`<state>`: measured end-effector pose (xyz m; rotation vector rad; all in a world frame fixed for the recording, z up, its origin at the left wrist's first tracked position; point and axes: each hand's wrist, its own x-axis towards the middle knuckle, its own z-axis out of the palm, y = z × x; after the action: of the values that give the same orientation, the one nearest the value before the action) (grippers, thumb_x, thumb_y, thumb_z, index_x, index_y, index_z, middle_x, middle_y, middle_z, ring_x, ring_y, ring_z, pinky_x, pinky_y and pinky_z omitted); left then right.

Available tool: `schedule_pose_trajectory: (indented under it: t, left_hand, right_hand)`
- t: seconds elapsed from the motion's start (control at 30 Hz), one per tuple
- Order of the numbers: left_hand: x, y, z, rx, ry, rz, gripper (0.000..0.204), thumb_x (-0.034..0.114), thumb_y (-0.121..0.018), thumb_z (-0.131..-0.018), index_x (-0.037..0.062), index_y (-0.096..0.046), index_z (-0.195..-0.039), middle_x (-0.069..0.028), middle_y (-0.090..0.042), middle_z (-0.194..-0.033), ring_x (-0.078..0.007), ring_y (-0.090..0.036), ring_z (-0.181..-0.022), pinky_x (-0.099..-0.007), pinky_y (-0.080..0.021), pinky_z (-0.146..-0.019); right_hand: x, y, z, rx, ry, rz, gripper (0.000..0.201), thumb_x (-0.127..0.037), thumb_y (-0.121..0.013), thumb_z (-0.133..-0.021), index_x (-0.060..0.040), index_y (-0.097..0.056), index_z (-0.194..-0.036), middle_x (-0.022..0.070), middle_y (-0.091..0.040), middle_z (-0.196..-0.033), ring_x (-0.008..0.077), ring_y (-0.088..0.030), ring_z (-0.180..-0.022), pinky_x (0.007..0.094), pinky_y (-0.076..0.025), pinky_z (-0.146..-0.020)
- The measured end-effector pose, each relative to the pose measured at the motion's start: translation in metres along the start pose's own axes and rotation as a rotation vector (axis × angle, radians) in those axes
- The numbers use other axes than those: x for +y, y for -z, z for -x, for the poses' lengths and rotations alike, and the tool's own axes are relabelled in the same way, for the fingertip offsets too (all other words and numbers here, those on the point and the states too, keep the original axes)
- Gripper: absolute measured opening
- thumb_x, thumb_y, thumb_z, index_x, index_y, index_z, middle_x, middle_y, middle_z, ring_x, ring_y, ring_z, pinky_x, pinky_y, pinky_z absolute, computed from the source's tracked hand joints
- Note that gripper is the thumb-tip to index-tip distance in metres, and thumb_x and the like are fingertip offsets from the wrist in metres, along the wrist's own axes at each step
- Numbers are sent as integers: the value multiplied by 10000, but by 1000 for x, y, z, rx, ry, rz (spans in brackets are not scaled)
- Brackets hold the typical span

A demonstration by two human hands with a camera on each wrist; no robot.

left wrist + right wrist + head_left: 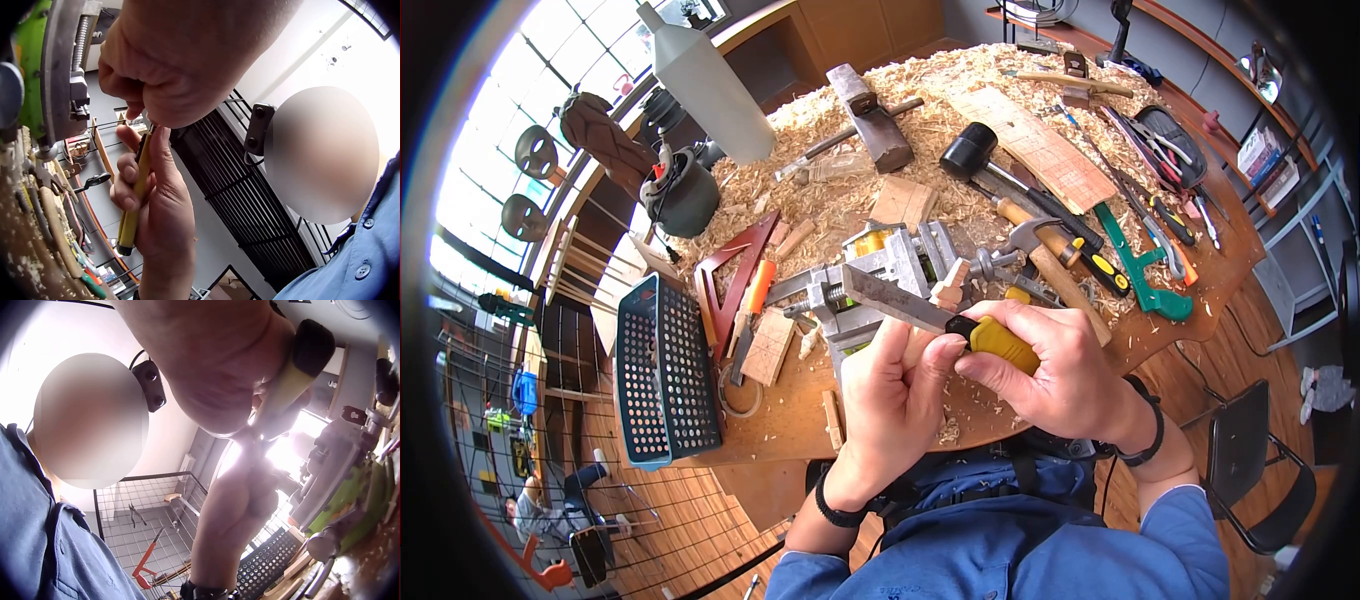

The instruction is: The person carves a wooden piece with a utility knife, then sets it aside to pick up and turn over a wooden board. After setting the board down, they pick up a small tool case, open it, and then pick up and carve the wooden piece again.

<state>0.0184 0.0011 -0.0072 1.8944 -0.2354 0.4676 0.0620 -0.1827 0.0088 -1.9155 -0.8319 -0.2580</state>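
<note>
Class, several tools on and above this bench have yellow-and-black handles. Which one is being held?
The flat-bladed one in the right hand; the others lie on the bench.

the bare left hand (887,405) with a black wristband and the bare right hand (1055,370) with a black wristband meet before the torso, fingers curled, thumbs nearly touching, forearms angled inward.
</note>
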Motion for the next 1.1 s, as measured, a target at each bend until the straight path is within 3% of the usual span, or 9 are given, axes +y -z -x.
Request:
schedule_pose_trajectory:
  t: [0.07,0.13,0.37,0.47,0.7,0.73,0.83,0.97,1.1]
  left_hand:
    - [2,2,-1,-20,19,-8,179,136,-663,-1030,-41,-665,-1054,25,-617,-723,-30,-477,-667,-217,-430,-611]
    - [2,2,-3,-16,-18,-45,121,78,-705,-985,-12,-625,-978,-92,-620,-669,-117,-523,-563,-267,-456,-551]
    - [3,2,0,-24,-28,-77,109,78,-716,-975,-5,-649,-996,-94,-622,-664,-139,-535,-538,-276,-452,-534]
    - [13,0,-3,19,22,-65,267,93,-675,-1015,3,-552,-797,19,-553,-620,-18,-390,-599,-220,-324,-509]
    - [6,1,-3,38,10,-52,268,107,-690,-1009,-2,-564,-800,35,-547,-607,-19,-383,-576,-212,-331,-513]
    - [0,4,-1,-9,-5,-51,149,96,-687,-1003,-5,-597,-943,-26,-598,-660,-70,-472,-571,-241,-391,-529]
    - [-3,3,-3,-46,-25,19,173,85,-656,-1007,-13,-600,-1139,-96,-657,-752,-135,-580,-589,-280,-456,-554]
    - [-4,5,-2,-52,88,71,257,77,-575,-1032,-25,-514,-1260,-103,-664,-821,-165,-616,-645,-300,-465,-579]
    - [2,3,-5,-147,76,29,199,58,-620,-1009,-10,-593,-1195,-85,-640,-783,-129,-543,-600,-286,-444,-560]
  right_hand:
    - [-2,3,-1,-23,-14,0,332,-283,-785,-923,4,-680,-1053,179,-719,-821,370,-729,-751,420,-558,-629]
    - [-3,4,-1,-46,-29,1,340,-285,-785,-923,9,-680,-1058,178,-720,-823,367,-729,-748,418,-558,-629]
    - [-4,3,0,-35,-30,21,347,-299,-789,-919,2,-676,-1050,173,-714,-811,363,-725,-738,416,-553,-615]
    - [-7,2,0,-26,-44,26,346,-302,-788,-920,0,-674,-1047,174,-713,-810,364,-727,-746,416,-556,-617]
    - [-6,1,0,-15,-63,9,341,-308,-789,-919,-3,-680,-1028,187,-719,-832,379,-732,-773,418,-564,-625]
    - [-5,2,0,-16,-62,10,341,-308,-789,-919,-3,-680,-1028,187,-719,-832,379,-732,-773,418,-564,-625]
    - [-2,12,-4,-35,-30,1,386,-339,-834,-879,-5,-693,-1011,176,-705,-796,323,-735,-719,377,-550,-610]
    - [-14,33,-9,-49,-313,-133,350,-277,-881,-851,-20,-703,-1009,14,-656,-752,42,-549,-676,261,-454,-581]
    - [-3,18,-11,200,-298,-271,206,-184,-802,-912,-21,-692,-974,6,-614,-716,54,-511,-640,271,-412,-554]
